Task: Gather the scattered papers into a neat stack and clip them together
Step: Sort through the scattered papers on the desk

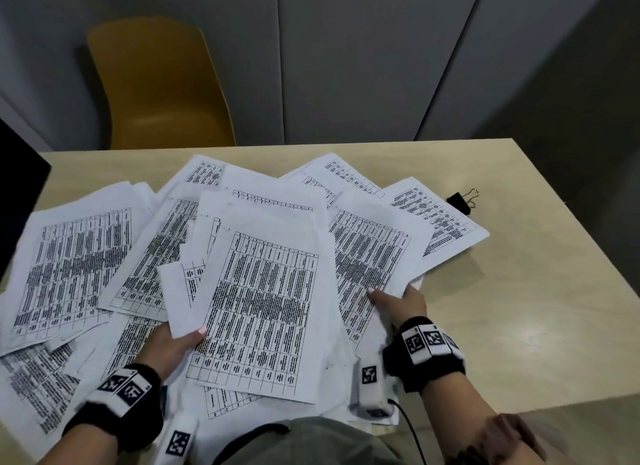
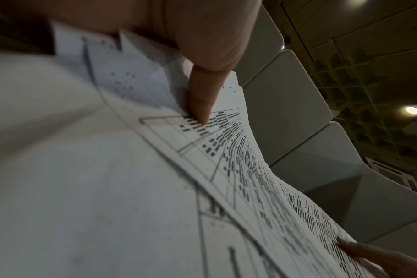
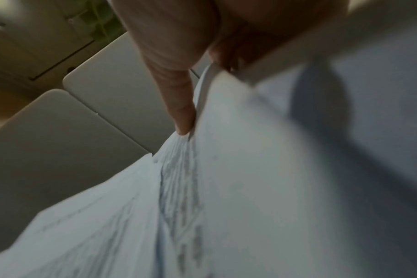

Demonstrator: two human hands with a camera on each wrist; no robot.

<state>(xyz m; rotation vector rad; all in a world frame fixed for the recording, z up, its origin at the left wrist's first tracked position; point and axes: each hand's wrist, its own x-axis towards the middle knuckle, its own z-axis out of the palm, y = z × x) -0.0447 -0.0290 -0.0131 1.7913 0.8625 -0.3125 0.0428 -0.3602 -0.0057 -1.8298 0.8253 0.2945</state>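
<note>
Many printed table sheets (image 1: 263, 302) lie fanned and overlapping across the beige table (image 1: 519, 291). My left hand (image 1: 187, 338) grips the near-left edge of the central bunch, thumb on top and fingers hidden beneath. In the left wrist view that thumb (image 2: 202, 97) presses on the printed sheet (image 2: 238, 169). My right hand (image 1: 393, 298) grips the right side of the bunch, thumb on top. In the right wrist view its thumb (image 3: 179, 107) lies against the edges of several sheets (image 3: 179, 188). A black binder clip (image 1: 462, 200) sits on the table at the far right, just beyond the papers.
A yellow chair (image 1: 162, 84) stands behind the table's far edge, in front of grey wall panels. A dark object (image 1: 17, 187) juts in at the left edge. Bare tabletop shows to the right of the papers. More sheets lie loose at the near left (image 1: 41, 388).
</note>
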